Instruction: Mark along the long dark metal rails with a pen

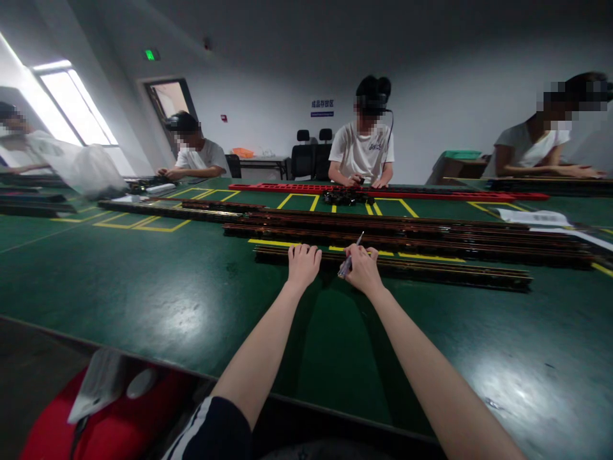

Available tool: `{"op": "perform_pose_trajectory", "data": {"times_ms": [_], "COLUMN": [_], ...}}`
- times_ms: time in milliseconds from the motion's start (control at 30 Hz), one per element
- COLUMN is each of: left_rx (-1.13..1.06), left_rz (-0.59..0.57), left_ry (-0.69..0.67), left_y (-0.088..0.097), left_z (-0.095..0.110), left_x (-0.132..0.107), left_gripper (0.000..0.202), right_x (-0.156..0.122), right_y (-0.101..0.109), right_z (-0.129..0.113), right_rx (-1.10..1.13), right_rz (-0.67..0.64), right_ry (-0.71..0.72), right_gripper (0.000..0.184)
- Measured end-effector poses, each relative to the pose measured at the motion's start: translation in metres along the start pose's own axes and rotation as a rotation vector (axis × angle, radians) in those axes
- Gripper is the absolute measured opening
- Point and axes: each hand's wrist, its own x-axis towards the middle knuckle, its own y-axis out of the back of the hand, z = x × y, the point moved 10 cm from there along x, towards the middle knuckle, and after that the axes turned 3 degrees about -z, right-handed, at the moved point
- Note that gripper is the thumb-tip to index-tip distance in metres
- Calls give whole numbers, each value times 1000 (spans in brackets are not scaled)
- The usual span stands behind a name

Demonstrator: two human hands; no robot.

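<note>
A long dark rail with thin brassy edges lies crosswise on the green table in front of me. My left hand rests on it left of its middle, its fingers bent over the rail. In my right hand is a small screwdriver with a clear purplish handle. Its thin metal shaft points up and away, above the rail. Those fingers are closed round the tool, close beside the rail. My palms hide part of the rail's near side.
Several similar dark rails lie side by side just beyond. Farther off are a red slotted frame, a pile of small black parts and white papers. A person works opposite; others sit left and right. Yellow tape marks the green table.
</note>
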Motion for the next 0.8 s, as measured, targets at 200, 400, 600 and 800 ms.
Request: {"op": "perform_pose_trajectory", "data": {"times_ms": [200, 400, 600, 800], "left_rx": [-16, -28, -16, -29], "left_rz": [-3, -9, 10, 0], "left_ry": [-5, -7, -17, -13], "left_y": [0, -3, -2, -2], "left_z": [-1, -2, 0, -1], "left_x": [0, 1, 0, 1], "left_gripper": [40, 41, 39, 40], "right_x": [1, 2, 3, 1], "right_y": [0, -5, -6, -2], "right_z": [0, -2, -1, 2], "right_rx": [-37, -85, -70, -91], "right_rz": [-20, -72, -73, -29], "right_ry": [-12, -33, -63, -71], "right_gripper": [18, 21, 25, 27]}}
